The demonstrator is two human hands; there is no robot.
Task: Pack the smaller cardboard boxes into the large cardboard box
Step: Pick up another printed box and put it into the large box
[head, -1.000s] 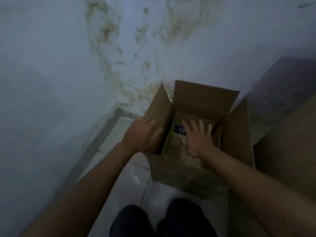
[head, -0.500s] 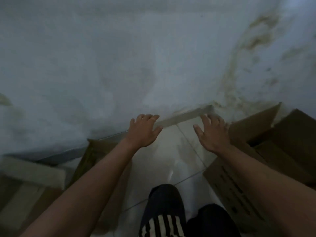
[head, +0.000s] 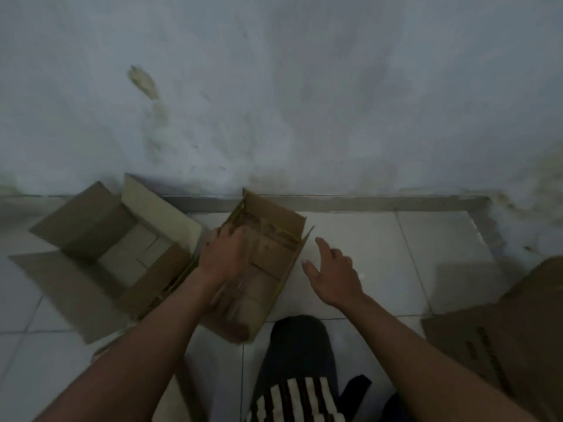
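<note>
A smaller cardboard box (head: 269, 258) with open flaps lies on the tiled floor in front of my knees, near the wall. My left hand (head: 224, 257) is on its left rim, fingers curled over the edge into the box; the picture is blurred there. My right hand (head: 332, 275) hovers just right of the box with fingers apart, holding nothing and not touching it. The large cardboard box (head: 524, 324) shows only partly at the right edge.
Another open cardboard box (head: 91, 229) with spread flaps sits on the floor at the left, touching the smaller one. A stained wall with a grey skirting (head: 365, 202) closes off the far side. My dark-trousered knee (head: 298, 345) is at the bottom centre.
The view has swung left, away from the large box. My left hand came down onto the smaller box; the right hand moved toward its right side.
</note>
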